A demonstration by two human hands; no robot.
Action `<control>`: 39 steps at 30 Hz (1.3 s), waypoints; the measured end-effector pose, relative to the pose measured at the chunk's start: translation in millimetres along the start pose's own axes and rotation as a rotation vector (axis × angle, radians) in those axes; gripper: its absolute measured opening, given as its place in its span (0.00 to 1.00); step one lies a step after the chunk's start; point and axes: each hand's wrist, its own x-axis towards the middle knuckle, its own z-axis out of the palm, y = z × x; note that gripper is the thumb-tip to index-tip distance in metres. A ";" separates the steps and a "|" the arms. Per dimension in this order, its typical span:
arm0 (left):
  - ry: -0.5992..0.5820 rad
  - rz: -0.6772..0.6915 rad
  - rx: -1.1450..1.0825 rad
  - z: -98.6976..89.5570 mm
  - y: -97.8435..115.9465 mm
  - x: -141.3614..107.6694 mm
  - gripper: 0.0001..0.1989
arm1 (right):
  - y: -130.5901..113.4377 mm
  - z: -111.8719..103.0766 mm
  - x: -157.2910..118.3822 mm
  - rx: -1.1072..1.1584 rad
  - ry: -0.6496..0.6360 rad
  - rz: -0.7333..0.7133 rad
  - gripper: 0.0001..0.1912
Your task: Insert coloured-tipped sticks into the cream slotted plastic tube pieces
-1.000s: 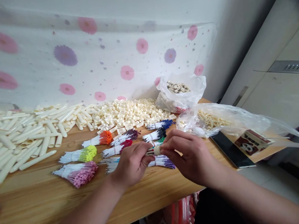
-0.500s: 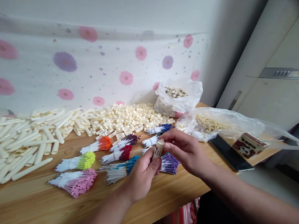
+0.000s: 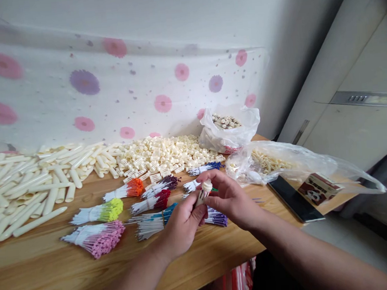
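Note:
My left hand point(image 3: 182, 225) is closed around a small cream slotted pen sleeve point(image 3: 203, 193), held tilted with its rounded end up. My right hand point(image 3: 232, 200) curls about the upper end, thumb and index finger on either side of it. Beneath and around the hands lie bundles of thin white sticks with coloured ends, like pen refills: teal point(image 3: 156, 221), violet point(image 3: 216, 217), red point(image 3: 153, 202), dark purple point(image 3: 163, 186) and blue point(image 3: 205, 168). Farther left are orange point(image 3: 124, 190), yellow point(image 3: 99, 212) and pink point(image 3: 98, 240) bundles.
Long cream tubes point(image 3: 41, 181) are heaped at the left; short slotted sleeves point(image 3: 167, 154) pile up behind. Two plastic bags point(image 3: 229, 128) of small cream parts stand at the right, one lying spread point(image 3: 302, 153). A phone point(image 3: 293, 199) and panda-printed box point(image 3: 319, 188) lie near the table's right edge.
The right fingers have shifted slightly left, curling closer round the top of the slotted sleeve, which now shows a whiter, rounded end. The whole view has shifted slightly.

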 end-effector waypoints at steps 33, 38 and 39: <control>0.274 -0.053 -0.194 -13.5 -16.4 7.9 0.23 | -44.1 -167.0 48.4 -0.693 0.556 -0.165 0.09; 0.363 -0.032 -0.092 -14.7 -21.9 7.4 0.18 | -18.2 -216.1 139.7 -1.141 0.863 -0.118 0.07; 0.359 -0.027 -0.059 -15.1 -23.6 7.5 0.17 | -7.3 -214.9 156.1 -1.163 0.854 -0.107 0.07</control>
